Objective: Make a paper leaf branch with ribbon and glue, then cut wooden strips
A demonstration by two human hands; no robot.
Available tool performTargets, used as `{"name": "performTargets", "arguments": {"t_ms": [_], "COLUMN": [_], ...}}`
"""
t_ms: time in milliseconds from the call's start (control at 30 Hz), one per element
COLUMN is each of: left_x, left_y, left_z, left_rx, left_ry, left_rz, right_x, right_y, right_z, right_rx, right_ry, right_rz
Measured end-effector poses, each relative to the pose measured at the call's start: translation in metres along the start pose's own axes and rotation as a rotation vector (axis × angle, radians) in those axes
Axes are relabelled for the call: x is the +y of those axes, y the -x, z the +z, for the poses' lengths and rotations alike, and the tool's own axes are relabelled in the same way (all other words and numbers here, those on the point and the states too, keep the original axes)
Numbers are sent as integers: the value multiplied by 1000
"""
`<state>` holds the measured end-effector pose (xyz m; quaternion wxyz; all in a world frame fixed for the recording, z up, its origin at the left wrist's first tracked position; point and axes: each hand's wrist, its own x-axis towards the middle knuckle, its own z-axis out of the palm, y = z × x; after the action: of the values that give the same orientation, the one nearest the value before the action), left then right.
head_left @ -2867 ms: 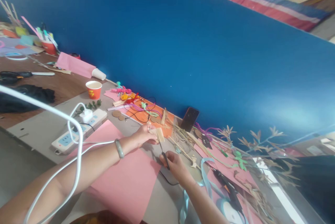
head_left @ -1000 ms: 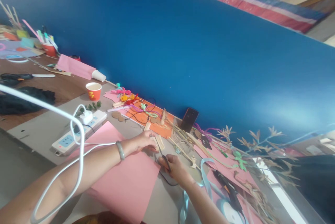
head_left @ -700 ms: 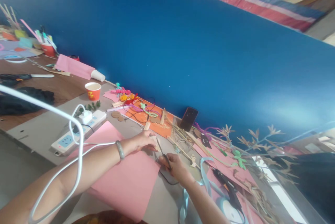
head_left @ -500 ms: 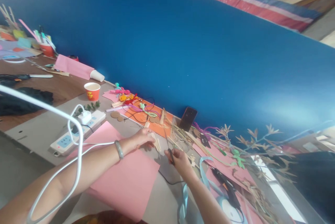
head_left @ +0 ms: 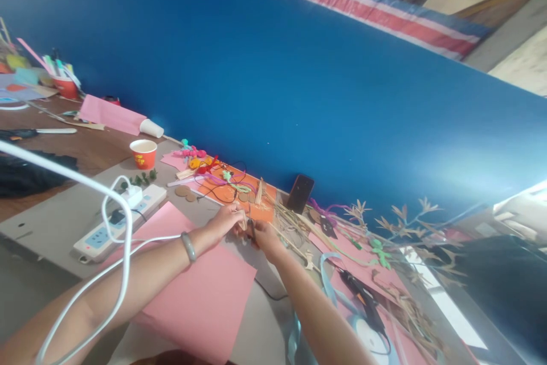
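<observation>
My left hand point(head_left: 228, 221), with a grey-green bangle at its wrist, is closed on a small pale strip point(head_left: 243, 220). Right beside it, my right hand point(head_left: 262, 237) is closed around a slim dark tool point(head_left: 251, 227), whose exact kind is hard to make out. The two hands nearly touch above the grey board, just in front of the orange sheet point(head_left: 261, 212). Pink paper point(head_left: 200, 296) lies beneath my left forearm.
A white power strip point(head_left: 98, 238) and a looping white cable point(head_left: 128, 251) are at left, near a red paper cup point(head_left: 143, 154). A phone point(head_left: 300, 193) leans on the blue wall. At right are a glue gun point(head_left: 365, 296), blue ribbon point(head_left: 327, 277) and dried stems point(head_left: 421, 319).
My right hand has moved left with the dark tool, up to my left hand. The view has shifted slightly, so the table items appear a little further left.
</observation>
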<state>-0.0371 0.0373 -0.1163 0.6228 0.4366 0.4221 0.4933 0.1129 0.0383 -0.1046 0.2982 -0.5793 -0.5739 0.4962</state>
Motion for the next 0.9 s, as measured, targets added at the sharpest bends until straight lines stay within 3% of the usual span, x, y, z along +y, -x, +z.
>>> {"name": "performTargets", "arguments": {"t_ms": [167,333,433,600,900], "left_x": [-7,-14,-10,0,1], "left_y": [-6,-5,-1,6,5], "left_z": [1,8,11,14,13], "left_rx": [-1,-101,-110,-54,-80], "left_ry": [58,30,57,148,110], "left_rz": [0,28,-4,-100,-116], "right_x": [-6,0,2,2,6], "right_y": [3,16,23,27,28], "right_z": [-13,-16,-15,-19,-22], "right_rx": [64,104,104,210,308], "right_ry": [-124,-208,-240,-292,-364], "right_rz": [-46,-93,-100,-104,-113]}}
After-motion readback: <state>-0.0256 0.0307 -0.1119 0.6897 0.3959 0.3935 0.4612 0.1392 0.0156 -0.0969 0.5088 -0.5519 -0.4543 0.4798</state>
